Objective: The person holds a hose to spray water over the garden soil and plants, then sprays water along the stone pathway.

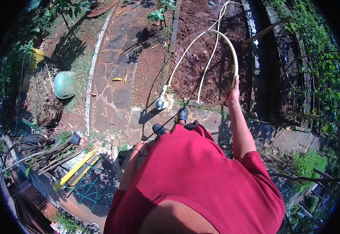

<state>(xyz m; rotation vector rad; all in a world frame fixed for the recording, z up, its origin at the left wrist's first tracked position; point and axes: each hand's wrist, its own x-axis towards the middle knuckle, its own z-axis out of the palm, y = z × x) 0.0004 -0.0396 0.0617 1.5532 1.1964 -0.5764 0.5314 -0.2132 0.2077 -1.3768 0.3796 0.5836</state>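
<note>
My right hand point(232, 94) is closed around a cream-coloured hose point(234, 58), which it lifts in a wide loop at the right of the head view. The hose runs back over the dark soil and also curves down to the paving edge. One end meets a white pipe fitting point(164, 90) with a pale, rounded piece point(161, 103) at its foot, near my shoes point(182, 114). Low beside my body, my left hand point(141, 146) has a dark band at the wrist. It touches no tool that I can see, and its fingers are too small to make out.
A stone path point(113, 82) runs ahead on the left, bordered by a pale kerb point(94, 66). A green tub point(64, 84) lies beside it. Lower left are a yellow pole point(76, 168), a green metal frame point(94, 187) and coiled black tubing point(33, 143). Leafy plants point(314, 62) line the right.
</note>
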